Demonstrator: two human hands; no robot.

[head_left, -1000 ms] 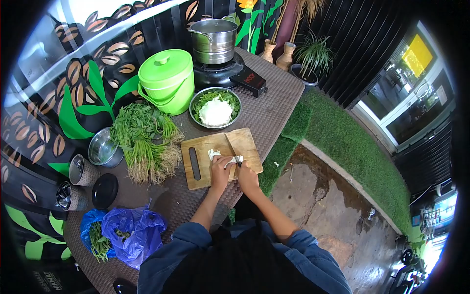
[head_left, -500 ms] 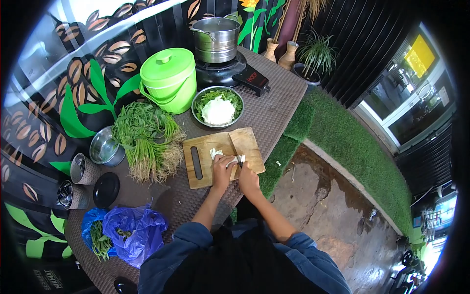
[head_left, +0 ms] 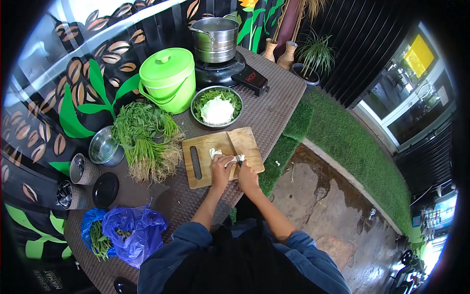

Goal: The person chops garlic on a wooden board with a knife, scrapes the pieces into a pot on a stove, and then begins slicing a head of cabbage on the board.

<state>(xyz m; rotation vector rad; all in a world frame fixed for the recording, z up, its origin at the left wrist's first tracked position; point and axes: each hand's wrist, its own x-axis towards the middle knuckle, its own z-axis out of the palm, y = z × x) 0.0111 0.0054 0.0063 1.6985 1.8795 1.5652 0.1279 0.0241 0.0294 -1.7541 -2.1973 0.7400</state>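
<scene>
A wooden cutting board (head_left: 203,176) lies near the table's edge. On it, my left hand (head_left: 221,170) presses down on a white vegetable piece (head_left: 214,153), fingers bent together. Just right of it, my right hand (head_left: 248,177) is closed round the handle of a knife (head_left: 230,143), whose blade points up and away across the board. Small white bits sit by the blade. Beyond the board is a metal bowl (head_left: 236,122) with green leaves and a white heap (head_left: 217,110).
Left of the board lie rooted greens (head_left: 147,132), a steel bowl (head_left: 105,147) and blue plastic bags (head_left: 139,230). Behind stand a green lidded bucket (head_left: 169,81) and a steel pot (head_left: 214,41) on a stove (head_left: 215,73). Two cups hold cutlery at the far left.
The view has shifted very slightly. Both hands stay in nearly the same place on the board, with the knife still in my right hand.
</scene>
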